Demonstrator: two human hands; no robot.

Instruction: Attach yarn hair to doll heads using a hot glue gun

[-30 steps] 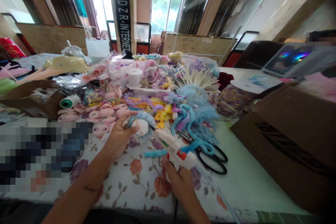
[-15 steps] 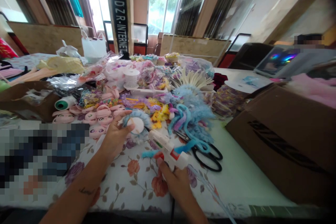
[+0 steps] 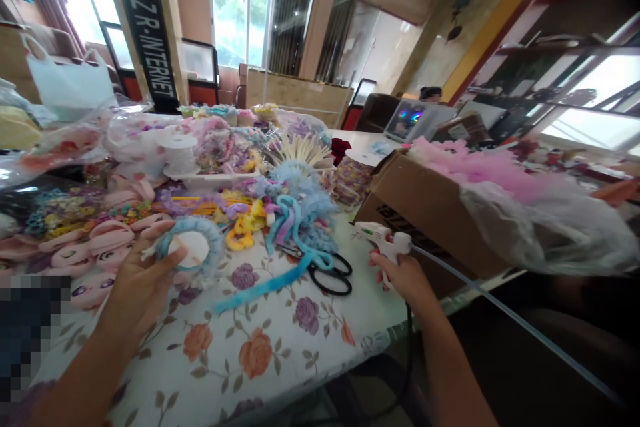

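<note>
My left hand (image 3: 137, 273) grips a round piece edged in fluffy light-blue ruffle, with a flat white disc (image 3: 193, 248) facing me. Its thumb presses on the disc. My right hand (image 3: 407, 273) is closed round the handle of a white hot glue gun (image 3: 376, 233), held near the cardboard box with its nozzle to the left. A long translucent glue stick (image 3: 520, 317) sticks out of its back. Between my hands, a fuzzy blue strip (image 3: 265, 290) and black-handled scissors (image 3: 330, 277) lie on the flowered tablecloth (image 3: 225, 360).
A cardboard box (image 3: 415, 193) with pink tulle (image 3: 480, 167) stands at right. Pink plush faces (image 3: 107, 253), yellow fuzzy pieces (image 3: 247, 223), blue tulle (image 3: 305, 193) and a white spool (image 3: 179, 155) crowd the table. A black cord (image 3: 410, 347) hangs over the edge. A person sits far back.
The glue gun in my right hand has moved right, away from the ruffled piece and over towards the box. My view has turned right. My left hand still holds the ruffled piece.
</note>
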